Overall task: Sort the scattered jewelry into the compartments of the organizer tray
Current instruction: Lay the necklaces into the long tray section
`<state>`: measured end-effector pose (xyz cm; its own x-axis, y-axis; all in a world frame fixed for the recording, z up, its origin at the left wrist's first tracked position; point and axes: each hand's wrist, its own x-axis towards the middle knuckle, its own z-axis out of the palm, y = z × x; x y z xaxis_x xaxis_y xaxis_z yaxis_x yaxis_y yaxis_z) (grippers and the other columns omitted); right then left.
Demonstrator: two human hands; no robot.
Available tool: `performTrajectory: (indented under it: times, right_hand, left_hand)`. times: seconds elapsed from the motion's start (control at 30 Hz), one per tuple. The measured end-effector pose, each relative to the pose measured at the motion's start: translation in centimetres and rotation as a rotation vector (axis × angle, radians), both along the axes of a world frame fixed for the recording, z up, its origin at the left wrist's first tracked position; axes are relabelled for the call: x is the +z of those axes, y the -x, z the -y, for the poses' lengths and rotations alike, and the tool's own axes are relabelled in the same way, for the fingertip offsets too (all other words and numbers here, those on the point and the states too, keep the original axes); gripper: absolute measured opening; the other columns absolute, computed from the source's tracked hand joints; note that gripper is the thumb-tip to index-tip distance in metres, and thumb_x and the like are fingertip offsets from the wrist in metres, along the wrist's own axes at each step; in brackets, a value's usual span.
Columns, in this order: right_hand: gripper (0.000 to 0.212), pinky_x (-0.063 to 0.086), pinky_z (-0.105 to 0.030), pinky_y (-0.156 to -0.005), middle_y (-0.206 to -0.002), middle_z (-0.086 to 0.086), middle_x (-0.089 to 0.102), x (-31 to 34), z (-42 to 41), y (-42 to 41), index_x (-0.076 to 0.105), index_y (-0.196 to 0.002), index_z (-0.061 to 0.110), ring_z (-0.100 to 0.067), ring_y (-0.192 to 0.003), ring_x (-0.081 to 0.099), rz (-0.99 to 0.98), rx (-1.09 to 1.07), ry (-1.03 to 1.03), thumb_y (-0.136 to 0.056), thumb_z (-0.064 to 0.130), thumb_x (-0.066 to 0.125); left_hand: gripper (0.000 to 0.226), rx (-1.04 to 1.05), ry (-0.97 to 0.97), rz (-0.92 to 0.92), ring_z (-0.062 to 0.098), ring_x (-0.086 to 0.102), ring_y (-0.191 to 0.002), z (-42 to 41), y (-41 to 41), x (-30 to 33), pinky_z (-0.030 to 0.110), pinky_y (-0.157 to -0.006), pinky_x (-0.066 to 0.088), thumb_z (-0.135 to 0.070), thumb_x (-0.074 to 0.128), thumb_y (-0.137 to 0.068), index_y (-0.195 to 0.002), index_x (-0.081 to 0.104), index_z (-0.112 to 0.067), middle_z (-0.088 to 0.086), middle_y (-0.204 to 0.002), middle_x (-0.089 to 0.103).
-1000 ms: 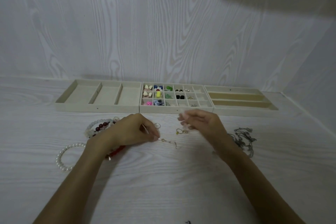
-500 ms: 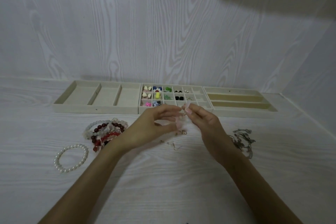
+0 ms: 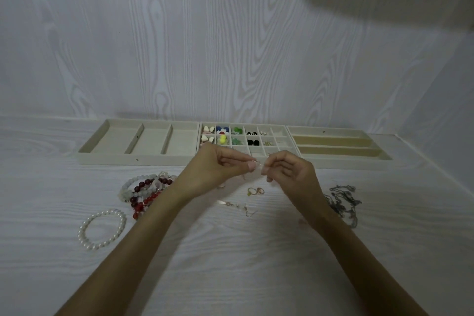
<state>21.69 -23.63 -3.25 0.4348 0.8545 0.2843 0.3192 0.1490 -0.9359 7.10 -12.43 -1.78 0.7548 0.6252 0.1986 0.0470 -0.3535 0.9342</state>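
Observation:
Three cream organizer trays stand in a row at the back: a left tray [image 3: 107,159] with three wide compartments, a middle grid tray [image 3: 280,137] holding colourful earrings, and a right tray [image 3: 333,159] with long slots. My left hand [image 3: 218,169] and my right hand [image 3: 289,169] are raised just in front of the grid tray, fingertips nearly meeting. Between them they pinch a small thin earring [image 3: 257,163]. On the table below lie gold rings [image 3: 256,191] and a hook earring [image 3: 243,207].
A pile of beaded bracelets [image 3: 146,192] in red, maroon and pale grey lies to the left, with a white pearl bracelet [image 3: 102,229] nearer me. A tangled dark chain necklace [image 3: 343,200] lies to the right. Walls close the back and right side.
My left hand rose from the table and met my right hand. Both hands now hold the small earring higher and closer to the grid tray.

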Motion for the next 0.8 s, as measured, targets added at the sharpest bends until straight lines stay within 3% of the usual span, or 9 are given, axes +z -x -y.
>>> performTrajectory:
  times: [0.17, 0.3, 0.4, 0.5, 0.63, 0.7, 0.8]
  right_hand:
    - [0.019, 0.054, -0.016, -0.068, -0.081, -0.004, 0.075, 4.0, -0.7, -3.9, 0.069, -0.097, 0.012, -0.012, -0.074, 0.071, 0.062, -0.042, 0.07, -0.078, 0.011, 0.073]
    - [0.013, 0.054, -0.013, -0.062, -0.076, -0.005, 0.075, 6.7, -3.2, -8.4, 0.074, -0.088, 0.012, -0.01, -0.069, 0.071, 0.156, -0.135, 0.244, -0.076, 0.016, 0.077]
    - [0.009, 0.049, -0.012, -0.065, -0.075, 0.003, 0.074, 6.7, -5.7, -11.4, 0.076, -0.084, 0.018, -0.003, -0.068, 0.067, 0.328, -0.179, 0.318, -0.076, 0.022, 0.078]
    - [0.012, 0.047, -0.011, -0.07, -0.077, 0.005, 0.071, 5.9, -7.8, -13.8, 0.077, -0.086, 0.017, 0.001, -0.071, 0.063, 0.434, -0.213, 0.367, -0.076, 0.022, 0.078]
    - [0.014, 0.048, -0.014, -0.066, -0.079, -0.003, 0.073, 5.0, -9.1, -16.3, 0.076, -0.091, 0.011, -0.004, -0.066, 0.063, 0.45, -0.175, 0.461, -0.079, 0.016, 0.075]
    - [0.015, 0.05, -0.017, -0.07, -0.082, -0.006, 0.074, 4.8, -9.2, -17.3, 0.076, -0.093, 0.009, -0.009, -0.071, 0.066, 0.471, -0.14, 0.499, -0.08, 0.015, 0.074]
    - [0.016, 0.054, -0.023, -0.079, -0.086, -0.01, 0.074, 4.8, -9.1, -18.4, 0.075, -0.095, 0.007, -0.014, -0.077, 0.067, 0.493, -0.108, 0.539, -0.079, 0.011, 0.073]
  left_hand:
    - [0.018, -0.036, -0.144, -0.12, 0.006, 0.071, -0.079, -3.5, -3.4, 5.3, 0.011, -0.077, 0.053, -0.021, 0.078, -0.075, -0.091, 0.076, -0.013, -0.002, -0.081, 0.075]
    - [0.022, -0.112, -0.318, -0.288, 0.001, 0.066, -0.068, -6.9, -8.2, 7.4, 0.011, -0.07, 0.052, -0.018, 0.077, -0.076, -0.096, 0.075, -0.009, 0.001, -0.084, 0.074]
    - [0.019, -0.057, -0.449, -0.414, -0.001, 0.058, -0.058, -9.3, -12.3, 7.2, 0.011, -0.064, 0.047, -0.022, 0.076, -0.078, -0.095, 0.076, -0.014, -0.007, -0.073, 0.068]
    - [0.014, -0.061, -0.408, -0.504, 0.002, 0.054, -0.061, -11.4, -15.7, 5.6, 0.013, -0.06, 0.043, -0.025, 0.074, -0.08, -0.092, 0.076, -0.019, -0.013, -0.066, 0.061]
    - [0.02, -0.08, -0.388, -0.513, 0.006, 0.063, -0.093, -13.3, -18.5, 2.7, 0.023, -0.086, 0.05, -0.033, 0.076, -0.077, -0.094, 0.077, -0.023, -0.011, -0.091, 0.072]
    - [0.022, -0.104, -0.359, -0.483, 0.008, 0.065, -0.097, -13.8, -19.3, 1.6, 0.028, -0.094, 0.05, -0.032, 0.078, -0.075, -0.094, 0.077, -0.022, -0.008, -0.096, 0.074]
    - [0.021, -0.176, -0.266, -0.441, 0.013, 0.069, -0.092, -13.8, -19.7, 0.8, 0.028, -0.086, 0.055, -0.026, 0.079, -0.074, -0.093, 0.078, -0.017, -0.004, -0.09, 0.075]
